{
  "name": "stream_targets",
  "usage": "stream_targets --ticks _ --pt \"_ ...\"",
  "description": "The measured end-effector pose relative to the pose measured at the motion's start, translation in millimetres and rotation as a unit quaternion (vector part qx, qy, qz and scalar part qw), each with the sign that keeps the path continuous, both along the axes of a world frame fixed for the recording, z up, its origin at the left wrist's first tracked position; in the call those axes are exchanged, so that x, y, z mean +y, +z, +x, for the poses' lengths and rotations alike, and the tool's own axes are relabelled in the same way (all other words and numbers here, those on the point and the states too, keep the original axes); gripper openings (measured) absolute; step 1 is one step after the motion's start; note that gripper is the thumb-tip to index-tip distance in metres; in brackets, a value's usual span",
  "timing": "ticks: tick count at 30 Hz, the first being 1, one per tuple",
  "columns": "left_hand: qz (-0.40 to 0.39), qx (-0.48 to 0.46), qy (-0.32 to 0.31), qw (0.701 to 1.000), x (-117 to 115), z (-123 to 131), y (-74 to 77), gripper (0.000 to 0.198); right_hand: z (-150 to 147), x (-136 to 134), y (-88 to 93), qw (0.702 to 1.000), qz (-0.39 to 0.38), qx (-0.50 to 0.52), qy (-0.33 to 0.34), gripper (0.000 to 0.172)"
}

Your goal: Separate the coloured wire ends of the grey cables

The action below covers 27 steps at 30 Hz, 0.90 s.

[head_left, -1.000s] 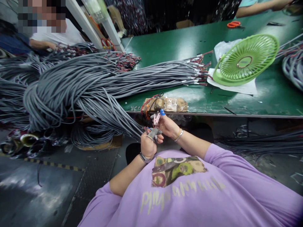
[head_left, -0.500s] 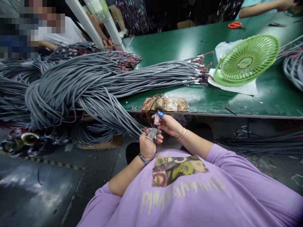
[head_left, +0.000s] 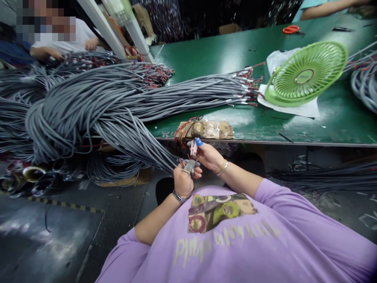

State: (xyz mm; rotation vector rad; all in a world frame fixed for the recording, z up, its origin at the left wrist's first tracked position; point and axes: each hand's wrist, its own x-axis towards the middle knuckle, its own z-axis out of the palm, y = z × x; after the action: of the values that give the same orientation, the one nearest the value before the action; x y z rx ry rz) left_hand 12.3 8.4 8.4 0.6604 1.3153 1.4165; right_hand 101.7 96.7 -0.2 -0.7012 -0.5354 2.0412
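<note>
My left hand [head_left: 184, 179], with grey coverings on thumb and finger, is closed around the wire ends of a grey cable bundle [head_left: 147, 143] that hangs over the table's front edge. My right hand [head_left: 209, 156], a blue wrap on one fingertip, pinches a small pale pinkish piece [head_left: 193, 148] just above my left hand. Thin coloured wires show between the two hands. Behind them, on the table edge, lies a wooden block [head_left: 218, 129] with clear tape and red and black wires.
Grey cables [head_left: 188, 94] lie across the green table [head_left: 206, 55]. A green fan [head_left: 306, 76] stands on white paper at the right, with orange scissors [head_left: 291, 30] behind. A person in white [head_left: 79, 35] is at the back left; another person's arm [head_left: 326, 10] reaches in at the back right.
The person at the back left now shows both hands over the cables. The arm at the back right has shifted. My hands have barely moved.
</note>
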Motion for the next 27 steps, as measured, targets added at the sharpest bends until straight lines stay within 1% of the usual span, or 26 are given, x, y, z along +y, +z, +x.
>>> stream_targets --ticks 3,7,9,13,15,17,19,22,24,27 --pt "0.001 0.004 0.004 1.000 1 1 1.2 0.036 0 -1 -0.7 1.000 0.000 0.008 0.013 0.040" --pt "0.017 0.008 0.010 1.000 -1 0 3.3 0.040 3 -3 -2.0 0.998 -0.029 0.029 0.038 0.044" --pt "0.028 0.014 0.009 0.999 -4 -1 2.6 0.040 6 -3 -4.2 0.997 -0.042 0.039 0.060 0.047" --pt "0.052 0.027 0.003 0.998 -10 -7 -2.1 0.035 20 -3 -8.6 0.988 -0.034 0.028 0.151 0.051" --pt "0.057 0.031 0.010 0.998 -12 -9 -5.8 0.034 29 -4 -8.9 0.980 -0.005 0.014 0.201 0.051" --pt "0.057 0.038 0.011 0.998 -13 -11 -10.0 0.033 36 -7 -7.6 0.973 0.035 -0.009 0.230 0.048" --pt "0.055 0.053 0.008 0.997 -14 -13 -14.1 0.033 39 -12 -5.2 0.969 0.081 -0.046 0.230 0.045" --pt "0.059 0.079 -0.011 0.995 -16 -14 -17.4 0.033 37 -20 -0.7 0.968 0.138 -0.104 0.183 0.038" --pt "0.052 0.095 -0.048 0.993 -17 -15 -16.9 0.034 34 -24 2.1 0.967 0.153 -0.124 0.163 0.035" --pt "0.023 0.105 -0.124 0.987 -18 -17 -13.6 0.033 31 -29 5.2 0.963 0.156 -0.139 0.172 0.030"
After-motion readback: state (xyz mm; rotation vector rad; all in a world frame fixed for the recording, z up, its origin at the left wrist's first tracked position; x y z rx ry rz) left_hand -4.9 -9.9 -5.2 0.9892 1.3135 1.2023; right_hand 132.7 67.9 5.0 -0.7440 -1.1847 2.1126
